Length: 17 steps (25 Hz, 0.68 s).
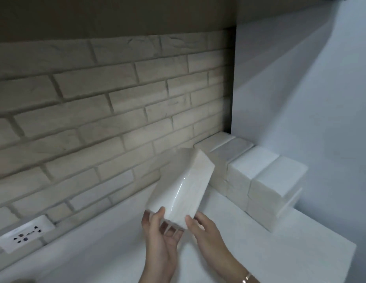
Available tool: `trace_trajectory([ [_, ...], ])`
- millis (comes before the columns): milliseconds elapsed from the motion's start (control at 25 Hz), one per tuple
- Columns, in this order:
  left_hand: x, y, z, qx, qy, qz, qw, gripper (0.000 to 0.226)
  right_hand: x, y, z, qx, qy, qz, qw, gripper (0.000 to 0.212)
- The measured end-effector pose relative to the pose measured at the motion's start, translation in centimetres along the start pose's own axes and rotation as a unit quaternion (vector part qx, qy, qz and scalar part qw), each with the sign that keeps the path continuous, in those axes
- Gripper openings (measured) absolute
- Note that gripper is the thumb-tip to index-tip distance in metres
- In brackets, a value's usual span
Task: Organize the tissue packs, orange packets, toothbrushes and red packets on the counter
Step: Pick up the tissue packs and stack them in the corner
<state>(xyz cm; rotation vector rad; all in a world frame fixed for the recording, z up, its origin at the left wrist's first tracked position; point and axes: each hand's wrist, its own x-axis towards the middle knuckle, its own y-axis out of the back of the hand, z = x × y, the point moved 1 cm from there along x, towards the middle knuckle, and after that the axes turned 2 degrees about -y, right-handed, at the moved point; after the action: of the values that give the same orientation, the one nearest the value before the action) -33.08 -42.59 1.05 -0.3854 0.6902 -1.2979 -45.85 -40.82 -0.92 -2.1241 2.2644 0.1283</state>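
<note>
Left grip (161,237) and right grip (208,231) are clasped on a tissue pack (184,180), seemingly angled to join the two-o'clock stack (266,180).

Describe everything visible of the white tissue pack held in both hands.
The white, rectangular tissue pack is wrapped in glossy clear plastic. It is tilted, far end raised, above the white counter. The left hand cups its near end from below; the right hand holds its near right corner.
</note>
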Motion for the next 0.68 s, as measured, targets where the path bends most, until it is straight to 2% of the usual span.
trace_trajectory([
  [80,2.9,-3.6,-0.8,-0.004,-0.034,-0.001,0.999,0.058,3.7,3.5,-0.3,-0.111,0.048,0.074,0.99,0.028],
  [160,5.9,-7.6,-1.1,0.002,-0.055,0.004,0.998,0.054,7.0,6.9,-2.1,-0.2,0.136,0.154,0.958,0.044],
  [240,9.0,-11.2,-1.2,0.026,-0.062,0.0,0.998,0.052,10.0,9.5,-5.0,-0.255,0.21,0.171,0.928,0.058],
  [320,11.7,-14.2,-1.2,0.067,-0.058,-0.007,0.996,0.058,13.1,11.5,-7.2,-0.316,0.243,0.14,0.907,0.066],
  [480,17.0,-19.7,-2.1,0.142,-0.052,-0.022,0.988,0.066,19.3,14.6,-9.1,-0.4,0.2,0.037,0.893,0.07],
  [680,21.9,-24.1,-4.7,0.245,-0.051,0.01,0.968,0.07,23.6,17.5,-9.4,-0.435,0.144,0.015,0.888,0.069],
])
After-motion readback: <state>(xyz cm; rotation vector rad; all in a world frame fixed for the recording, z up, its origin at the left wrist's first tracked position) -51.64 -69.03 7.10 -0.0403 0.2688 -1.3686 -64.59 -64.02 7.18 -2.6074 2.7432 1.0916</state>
